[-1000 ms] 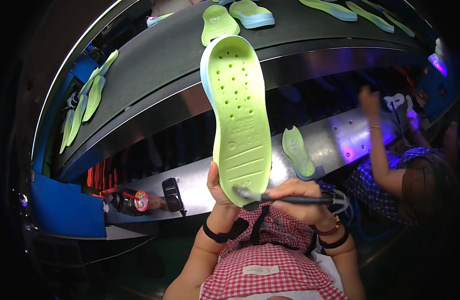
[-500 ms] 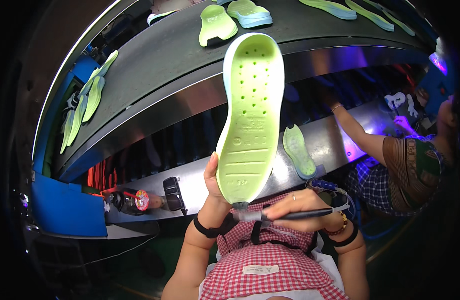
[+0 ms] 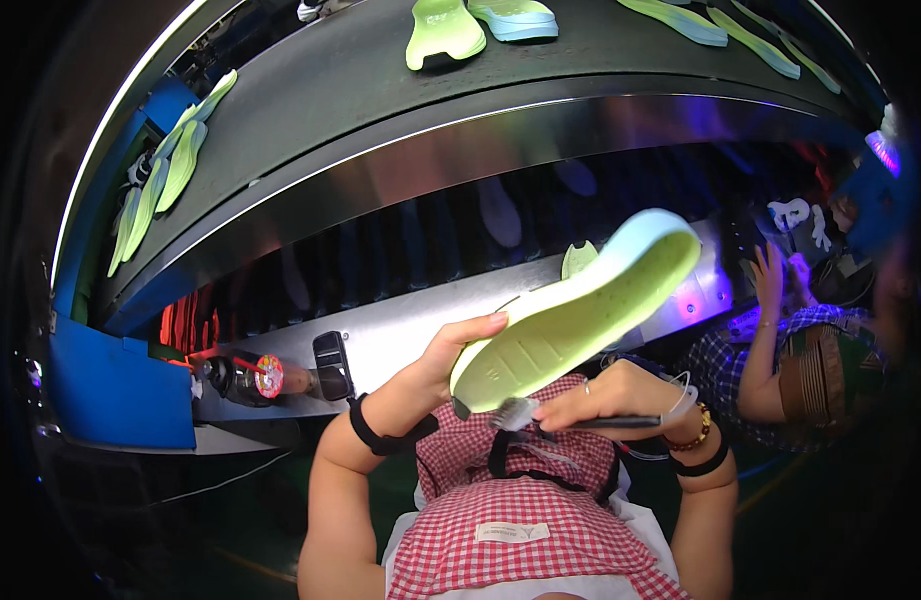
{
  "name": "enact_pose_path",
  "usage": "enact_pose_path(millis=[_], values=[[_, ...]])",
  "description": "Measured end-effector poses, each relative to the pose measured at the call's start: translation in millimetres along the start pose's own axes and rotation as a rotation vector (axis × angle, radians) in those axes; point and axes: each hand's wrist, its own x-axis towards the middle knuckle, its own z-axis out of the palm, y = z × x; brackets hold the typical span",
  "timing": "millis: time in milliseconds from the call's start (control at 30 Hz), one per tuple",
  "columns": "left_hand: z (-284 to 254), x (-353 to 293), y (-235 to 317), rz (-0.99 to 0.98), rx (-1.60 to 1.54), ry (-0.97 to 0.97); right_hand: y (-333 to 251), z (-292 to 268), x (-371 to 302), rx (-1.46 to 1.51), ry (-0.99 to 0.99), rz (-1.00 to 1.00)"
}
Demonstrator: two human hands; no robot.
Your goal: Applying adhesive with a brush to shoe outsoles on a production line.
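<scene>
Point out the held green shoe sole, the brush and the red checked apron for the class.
Held green shoe sole (image 3: 578,328), head view: middle of its inner face.
Brush (image 3: 515,413), head view: on its bristles.
Red checked apron (image 3: 570,525), head view: on its front cloth.

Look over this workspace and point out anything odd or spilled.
No spill or damage shows. Only the colourful-topped cup looks odd, perhaps: it sits on the metal bench, out of keeping with the shoe sole and brush being held.

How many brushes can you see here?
1: the brush in the right hand, near the tip of the sole that the left hand holds; others may be hidden.
</scene>
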Motion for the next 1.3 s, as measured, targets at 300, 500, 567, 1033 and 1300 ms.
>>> enact_pose_path(millis=[300,500,567,1033,1300], values=[[12.9,-18.0,9.2,-0.170,0.238,0.147,-6.7,-14.4,-14.5,-0.182,-0.123,0.103],[1.2,-24.4,10.2,-0.199,0.262,0.092,-8.4,-19.2,-19.7,-0.291,-0.086,0.135],[-3.7,-23.4,12.3,-0.224,0.269,0.160,-10.1,-25.4,-22.2,-0.332,-0.154,0.082],[-4.7,-46.5,15.0,-0.128,0.506,0.168,3.5,-37.9,-36.4,-0.197,-0.008,0.207],[-26.1,-4.1,-37.9,-0.059,-0.151,0.084,28.8,7.9,-13.4,0.336,0.478,0.476]])
